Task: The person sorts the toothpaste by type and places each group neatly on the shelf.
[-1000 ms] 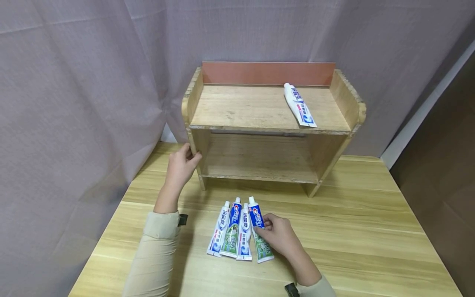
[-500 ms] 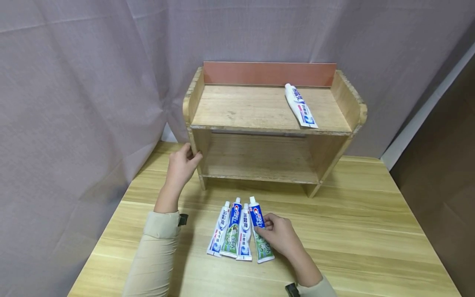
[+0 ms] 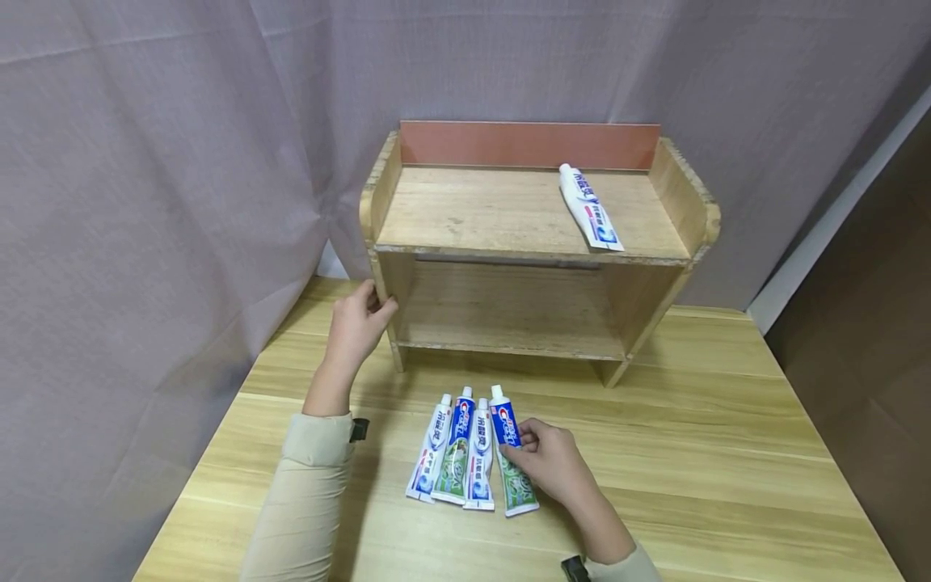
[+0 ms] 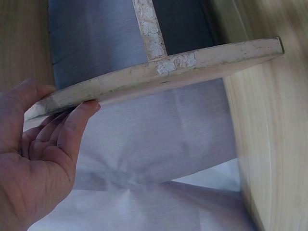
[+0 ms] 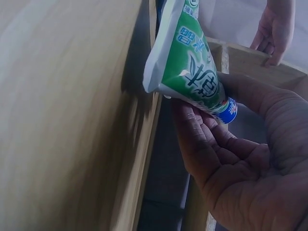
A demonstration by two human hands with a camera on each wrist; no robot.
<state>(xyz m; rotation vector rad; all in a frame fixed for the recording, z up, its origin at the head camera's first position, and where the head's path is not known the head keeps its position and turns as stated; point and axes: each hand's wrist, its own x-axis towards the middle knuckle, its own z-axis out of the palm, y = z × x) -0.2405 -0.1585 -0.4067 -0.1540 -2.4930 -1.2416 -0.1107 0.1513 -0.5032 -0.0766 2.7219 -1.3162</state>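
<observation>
My left hand (image 3: 356,323) pinches the front edge of the left side panel of a small wooden shelf (image 3: 502,311); in the left wrist view, thumb and fingers sit on opposite faces of that board (image 4: 144,77). With thumb and fingers my right hand (image 3: 549,461) grips a blue-and-green toothpaste tube (image 3: 516,485), cap pointing toward the shelf. The right wrist view shows this tube's green crimped end (image 5: 187,62) closest to the camera. Left of it lie three more tubes: a white one (image 3: 431,453), a blue-and-green one (image 3: 456,453) and another white one (image 3: 478,461).
Another white toothpaste tube (image 3: 589,208) lies on the shelf's upper board, its flat end at the front edge. A reddish strip (image 3: 527,145) backs that board. Everything stands on a wood-grain table (image 3: 698,453), with a grey curtain (image 3: 182,162) behind and to the left.
</observation>
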